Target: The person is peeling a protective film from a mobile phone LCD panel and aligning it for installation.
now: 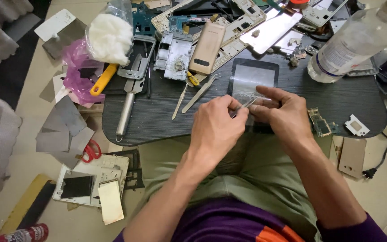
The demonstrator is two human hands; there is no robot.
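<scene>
My left hand point(218, 125) is closed around thin metal tweezers point(247, 104), whose tips reach toward the fingers of my right hand. My right hand point(283, 114) pinches a small clear piece against the lower edge of a black-framed phone glass panel point(252, 76) that lies flat on the dark tabletop point(157, 112). Both hands meet over the near edge of the table, above my lap.
Two spare tweezers point(193, 95), a gold phone back point(207, 48), a metal phone frame point(174, 51), a clear plastic bottle point(352, 45), a small circuit board point(321, 122) and a cotton wad in a bag point(109, 38) crowd the table. Phone parts, grey sheets and red scissors point(90, 151) lie on the floor.
</scene>
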